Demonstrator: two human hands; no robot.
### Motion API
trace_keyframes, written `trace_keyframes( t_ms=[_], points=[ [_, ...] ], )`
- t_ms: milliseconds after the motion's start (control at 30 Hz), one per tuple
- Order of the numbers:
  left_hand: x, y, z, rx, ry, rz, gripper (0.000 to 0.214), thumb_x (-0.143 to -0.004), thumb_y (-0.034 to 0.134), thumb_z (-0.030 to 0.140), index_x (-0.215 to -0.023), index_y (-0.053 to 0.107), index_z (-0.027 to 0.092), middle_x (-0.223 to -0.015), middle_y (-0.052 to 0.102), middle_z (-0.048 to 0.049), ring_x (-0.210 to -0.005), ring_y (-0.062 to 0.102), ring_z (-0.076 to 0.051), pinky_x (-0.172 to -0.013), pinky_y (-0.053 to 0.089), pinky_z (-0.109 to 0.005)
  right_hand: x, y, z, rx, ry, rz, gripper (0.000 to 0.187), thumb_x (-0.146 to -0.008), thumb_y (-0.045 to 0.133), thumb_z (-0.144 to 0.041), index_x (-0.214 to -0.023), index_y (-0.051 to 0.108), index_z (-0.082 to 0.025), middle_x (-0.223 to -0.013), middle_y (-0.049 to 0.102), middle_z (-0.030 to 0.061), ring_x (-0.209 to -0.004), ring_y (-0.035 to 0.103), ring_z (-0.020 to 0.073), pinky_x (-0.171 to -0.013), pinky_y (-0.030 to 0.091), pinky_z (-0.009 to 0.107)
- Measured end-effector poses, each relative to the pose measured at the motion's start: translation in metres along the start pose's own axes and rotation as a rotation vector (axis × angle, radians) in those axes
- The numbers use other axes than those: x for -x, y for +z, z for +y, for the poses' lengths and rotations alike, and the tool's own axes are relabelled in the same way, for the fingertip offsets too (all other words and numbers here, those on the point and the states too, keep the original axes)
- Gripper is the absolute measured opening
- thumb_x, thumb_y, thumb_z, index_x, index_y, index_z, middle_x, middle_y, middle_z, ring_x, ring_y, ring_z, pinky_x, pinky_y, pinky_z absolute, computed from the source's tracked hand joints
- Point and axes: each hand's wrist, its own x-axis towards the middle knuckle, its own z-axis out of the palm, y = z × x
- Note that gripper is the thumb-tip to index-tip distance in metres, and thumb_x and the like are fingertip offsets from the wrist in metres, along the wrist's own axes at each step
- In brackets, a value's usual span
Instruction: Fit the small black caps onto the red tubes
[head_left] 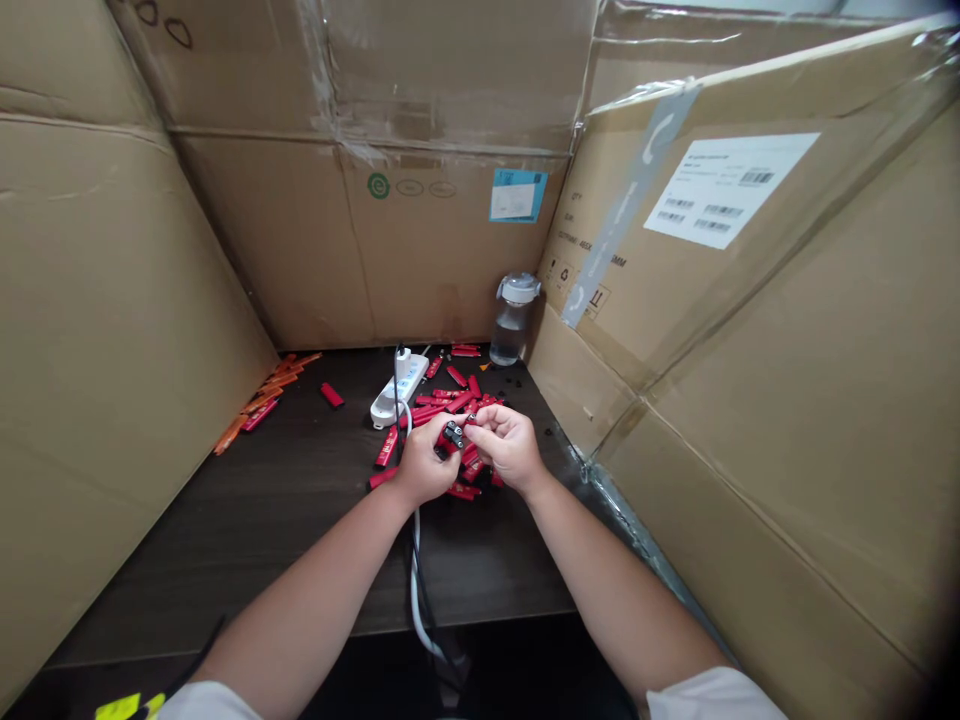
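Observation:
My left hand (427, 462) is closed around a small bundle of slim red pieces with black ends (453, 436). They look like lighters; round, shiny spots show on the black ends. Close beside it, my right hand (506, 445) pinches one small red piece with a dark end (471, 420) between thumb and fingers. Its far part is hidden by my fingers. Beneath and behind both hands lies a loose pile of similar red pieces (427, 412), some with pale print, on the dark tabletop (315, 520).
A white power strip (401, 390) with a plug and cables stands behind my left hand. A clear water bottle (510, 325) is at the back right. Orange strips (274, 385) lie left. Cardboard walls (450, 250) enclose the tabletop. A white cable (416, 590) hangs over the front edge.

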Motion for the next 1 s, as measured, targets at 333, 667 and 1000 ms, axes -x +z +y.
trace_keyframes(
  t_ms=[333, 667, 1000],
  points=[
    [-0.002, 0.003, 0.005, 0.022, -0.054, -0.013, 0.028, -0.072, 0.06, 0.015, -0.1, 0.059, 0.018, -0.091, 0.067, -0.0041, -0.087, 0.063, -0.017, -0.081, 0.049, -0.028, -0.002, -0.007, -0.009, -0.297, 0.161, -0.135, 0.027, -0.067, 0.074, -0.029, -0.067, 0.05, -0.017, -0.041, 0.032, -0.0118, -0.032, 0.017, 0.0003, -0.028, 0.014, 0.013],
    [-0.018, 0.001, 0.001, -0.316, -0.243, -0.001, 0.021, -0.073, 0.058, 0.018, -0.093, 0.059, 0.021, -0.083, 0.068, -0.0034, -0.079, 0.063, -0.018, -0.072, 0.046, -0.027, -0.025, -0.029, -0.003, -0.36, 0.094, 0.126, 0.032, -0.064, 0.075, -0.032, -0.07, 0.047, -0.019, -0.048, 0.036, -0.0102, -0.037, 0.034, 0.0036, -0.032, 0.031, 0.014],
    [-0.074, 0.016, -0.011, -0.63, -0.35, -0.264, 0.012, -0.069, 0.063, 0.022, -0.08, 0.057, 0.02, -0.08, 0.066, -0.0083, -0.076, 0.061, -0.023, -0.065, 0.04, -0.028, -0.045, -0.056, 0.037, 0.26, 0.106, 0.38, 0.024, -0.059, 0.073, -0.025, -0.072, 0.056, -0.015, -0.053, 0.057, -0.0017, -0.041, 0.055, 0.0106, -0.035, 0.046, 0.02]
  ],
)
